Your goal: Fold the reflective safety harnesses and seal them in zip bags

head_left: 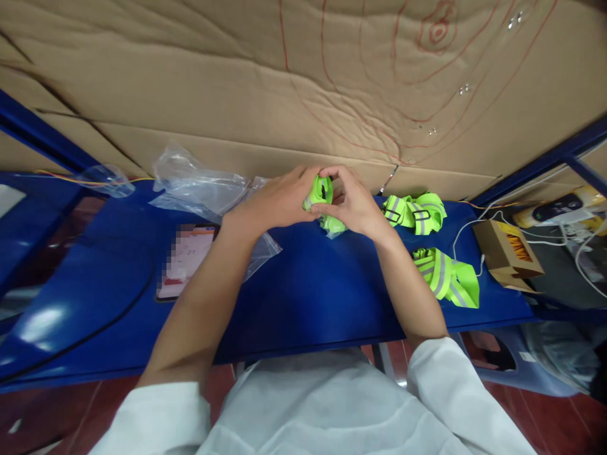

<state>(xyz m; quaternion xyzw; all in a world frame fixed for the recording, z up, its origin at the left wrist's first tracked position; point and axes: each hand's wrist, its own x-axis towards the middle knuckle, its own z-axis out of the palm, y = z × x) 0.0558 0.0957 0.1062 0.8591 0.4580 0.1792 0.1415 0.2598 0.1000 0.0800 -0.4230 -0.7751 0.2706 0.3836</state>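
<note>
A small folded neon-yellow reflective vest [322,193] is pinched between both my hands over the far middle of the blue table [313,291]. My left hand [279,202] grips its left side. My right hand [353,202] closes over its right side and top. Part of the vest hangs below my right hand. Two more folded neon vests with grey reflective stripes lie to the right: one [415,212] near the cardboard wall, one [448,275] closer to me.
Clear plastic bags [199,183] lie at the far left of the table. A phone [187,259] rests under my left forearm. A small brown box [507,253] and white cables [474,230] sit at the right edge. A cardboard wall [284,82] backs the table.
</note>
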